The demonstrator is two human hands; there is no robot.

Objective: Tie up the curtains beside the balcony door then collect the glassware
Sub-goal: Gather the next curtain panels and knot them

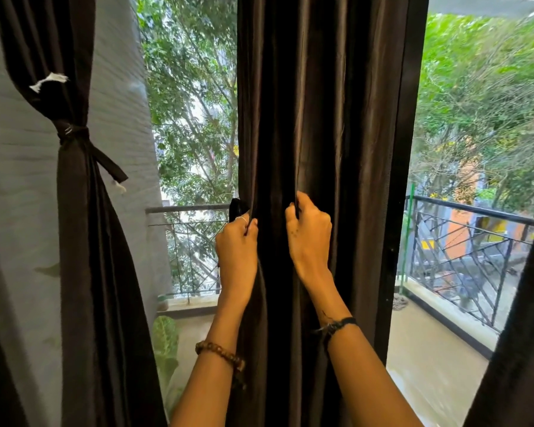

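Observation:
A dark brown curtain (pixel 321 103) hangs straight down in the middle, in front of the balcony door frame. My left hand (pixel 236 248) grips its folds at the left edge, with a dark strip of cloth sticking up above the fingers. My right hand (pixel 309 235) grips a fold of the same curtain a little to the right, at the same height. On the left, another dark curtain (pixel 74 211) is gathered at mid-height by a knotted tie (pixel 74 134). No glassware is in view.
The black door frame (pixel 404 180) stands right of the middle curtain, with the balcony floor and metal railing (pixel 475 241) beyond. A third dark curtain edge (pixel 518 349) hangs at the far right. A leafy plant (pixel 165 340) sits low behind the glass.

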